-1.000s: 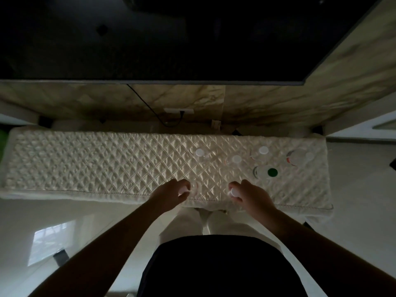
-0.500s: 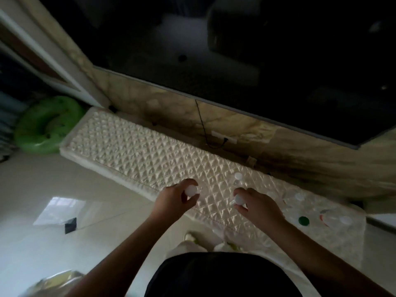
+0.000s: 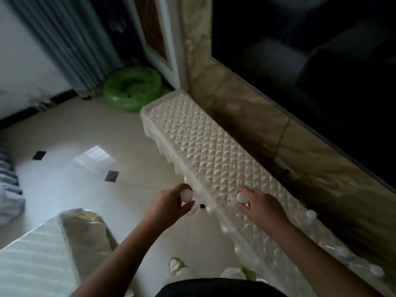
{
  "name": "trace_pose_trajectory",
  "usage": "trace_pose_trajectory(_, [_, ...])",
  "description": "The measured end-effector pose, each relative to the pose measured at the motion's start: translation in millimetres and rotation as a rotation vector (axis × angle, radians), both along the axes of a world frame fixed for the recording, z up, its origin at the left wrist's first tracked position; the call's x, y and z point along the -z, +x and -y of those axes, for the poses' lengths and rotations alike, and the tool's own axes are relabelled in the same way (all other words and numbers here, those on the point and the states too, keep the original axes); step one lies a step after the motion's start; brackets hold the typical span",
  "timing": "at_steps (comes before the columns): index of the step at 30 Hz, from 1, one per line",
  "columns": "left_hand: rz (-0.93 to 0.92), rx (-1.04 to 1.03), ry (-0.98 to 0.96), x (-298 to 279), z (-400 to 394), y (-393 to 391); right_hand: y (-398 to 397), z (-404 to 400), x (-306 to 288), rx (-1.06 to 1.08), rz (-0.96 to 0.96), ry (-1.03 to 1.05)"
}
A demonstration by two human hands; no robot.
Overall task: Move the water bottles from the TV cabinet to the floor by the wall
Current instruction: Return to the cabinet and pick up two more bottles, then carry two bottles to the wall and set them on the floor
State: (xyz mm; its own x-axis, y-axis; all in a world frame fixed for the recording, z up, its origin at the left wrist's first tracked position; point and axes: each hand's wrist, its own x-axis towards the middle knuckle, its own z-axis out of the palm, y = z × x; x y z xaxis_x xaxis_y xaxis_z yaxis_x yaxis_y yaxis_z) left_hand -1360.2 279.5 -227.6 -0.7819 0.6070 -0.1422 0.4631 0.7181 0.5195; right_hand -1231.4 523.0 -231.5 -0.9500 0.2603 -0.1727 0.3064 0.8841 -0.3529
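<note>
My left hand [image 3: 169, 205] grips a clear water bottle by its neck; only its white cap [image 3: 186, 194] shows plainly, and it hangs over the floor just off the cabinet's front edge. My right hand [image 3: 262, 207] grips a second bottle the same way, its white cap [image 3: 242, 198] above the quilted cream cover of the TV cabinet [image 3: 205, 151]. Several more bottles [image 3: 342, 251] with white caps stand on the cabinet at the lower right, blurred.
A green inflatable ring [image 3: 132, 88] lies on the floor at the cabinet's far end by grey curtains [image 3: 70, 43]. The dark TV screen [image 3: 310, 61] hangs above the cabinet. A covered table or mattress edge [image 3: 42, 254] is at lower left. Glossy tiled floor [image 3: 75, 163] spreads left.
The view has swung left, showing the floor and curtains. Both hands have lifted their bottles; the left one has moved off the cabinet's front edge over the floor.
</note>
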Motion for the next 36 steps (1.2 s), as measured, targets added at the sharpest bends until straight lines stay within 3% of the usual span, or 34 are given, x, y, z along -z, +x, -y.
trace_pose_trajectory(6, [-0.121, -0.109, 0.022, -18, 121, -52, -95, 94, -12, -0.057, 0.011, -0.049])
trace_pose_trajectory(16, [-0.338, -0.292, -0.059, -41, 267, -128, -245, 226, -43, -0.387, -0.041, -0.020])
trace_pose_trajectory(25, [-0.381, -0.468, -0.166, -36, 330, -242, -408, 296, -33, -0.643, -0.120, -0.040])
trace_pose_trajectory(36, [-0.261, -0.621, -0.262, -48, 367, -422, -627, 355, -36, -0.882, -0.052, 0.040])
